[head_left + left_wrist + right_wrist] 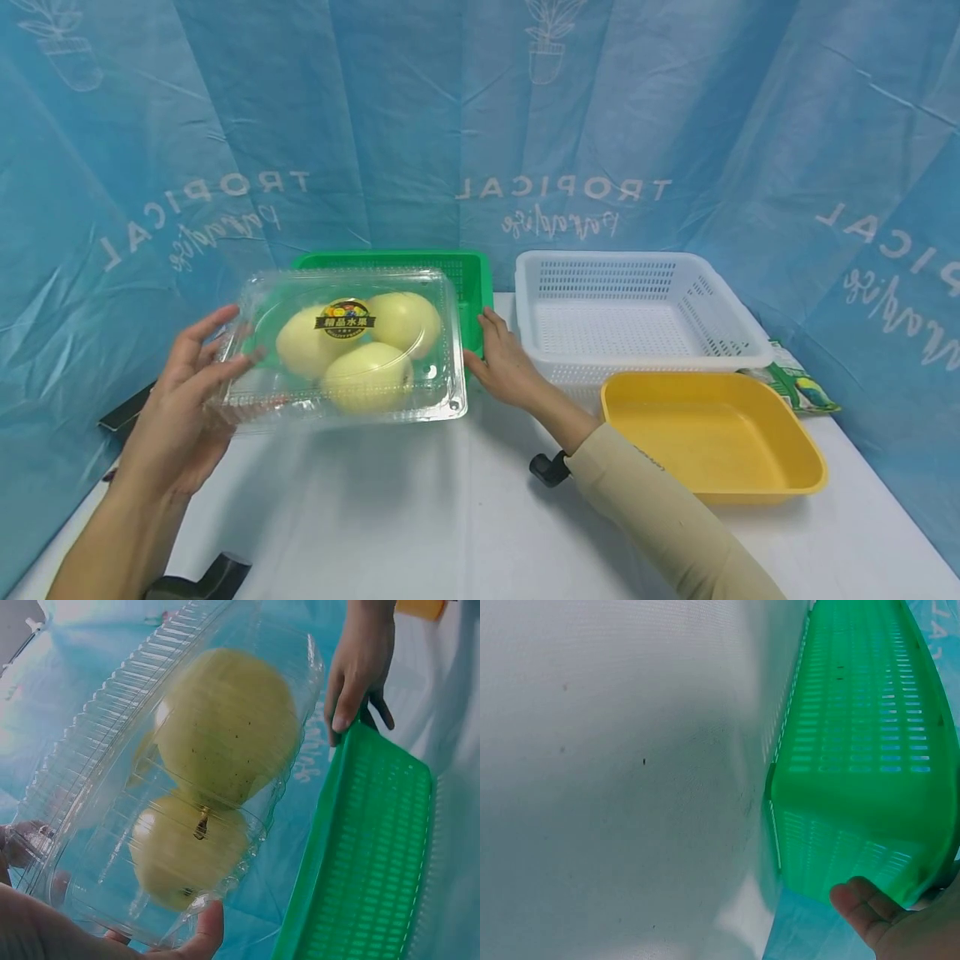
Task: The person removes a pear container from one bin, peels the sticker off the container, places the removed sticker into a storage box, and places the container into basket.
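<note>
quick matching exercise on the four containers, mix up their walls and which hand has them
1. clear box
2. green basket
3. white basket
4. yellow basin

A. solid walls, in neither hand
B. held at one end by the right hand
C. slotted walls, in neither hand
D. held by the left hand

Pairs: 1-D; 2-B; 3-C; 4-A

A clear rectangular plastic box, three round pale-yellow fruits inside, is above the white cloth-covered worktop, before the green perforated plastic basket. Right of that basket, the white perforated plastic basket; before the latter, the yellow rectangular plastic tray. A green glossy packet lies at the white basket's right, perhaps partly under it.
</note>
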The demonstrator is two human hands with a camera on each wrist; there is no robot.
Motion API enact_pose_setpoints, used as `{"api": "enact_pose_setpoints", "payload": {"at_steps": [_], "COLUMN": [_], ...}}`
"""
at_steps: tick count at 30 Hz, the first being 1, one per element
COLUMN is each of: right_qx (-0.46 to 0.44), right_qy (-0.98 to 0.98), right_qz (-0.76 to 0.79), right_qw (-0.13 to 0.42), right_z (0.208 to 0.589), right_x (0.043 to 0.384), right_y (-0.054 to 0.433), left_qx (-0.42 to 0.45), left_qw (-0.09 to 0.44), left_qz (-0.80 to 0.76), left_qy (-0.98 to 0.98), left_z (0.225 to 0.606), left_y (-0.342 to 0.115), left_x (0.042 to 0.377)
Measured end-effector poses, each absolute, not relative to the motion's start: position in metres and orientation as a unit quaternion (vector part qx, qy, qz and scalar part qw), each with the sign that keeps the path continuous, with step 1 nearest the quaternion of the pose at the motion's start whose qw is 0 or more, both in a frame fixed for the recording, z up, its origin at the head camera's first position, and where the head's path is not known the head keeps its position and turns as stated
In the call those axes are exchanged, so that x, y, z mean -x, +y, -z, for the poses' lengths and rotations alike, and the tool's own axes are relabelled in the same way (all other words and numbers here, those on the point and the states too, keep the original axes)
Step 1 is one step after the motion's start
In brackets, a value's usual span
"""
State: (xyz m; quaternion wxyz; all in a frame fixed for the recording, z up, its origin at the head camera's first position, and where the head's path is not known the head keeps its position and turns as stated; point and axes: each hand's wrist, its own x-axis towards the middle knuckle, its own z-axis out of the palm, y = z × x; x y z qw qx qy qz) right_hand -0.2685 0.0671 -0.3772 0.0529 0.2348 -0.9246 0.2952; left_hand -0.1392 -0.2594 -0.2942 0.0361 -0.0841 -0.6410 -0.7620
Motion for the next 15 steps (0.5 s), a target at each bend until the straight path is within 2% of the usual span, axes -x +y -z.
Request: {"api": "enact_pose_setpoints", "payload": {"at_steps": [9,15], "right_qx": [-0.240,-0.236], "right_qy": [-0.924,-0.925], "right_qz": [-0.291,-0.292], "right_qw": [0.064,0.065], "right_z": [0.377,0.377], "right_x": [0.269,0.268], "right_y": [0.067,0.067], "left_qx": [0.123,0.109], "left_qw": [0.006,-0.005], "left_qz": [0.768,0.762], "left_qy": [-0.628,-0.638], "left_z": [0.305,0.311], "left_y": [-0.265,-0.264], "left_x": [0.119,0.108]}}
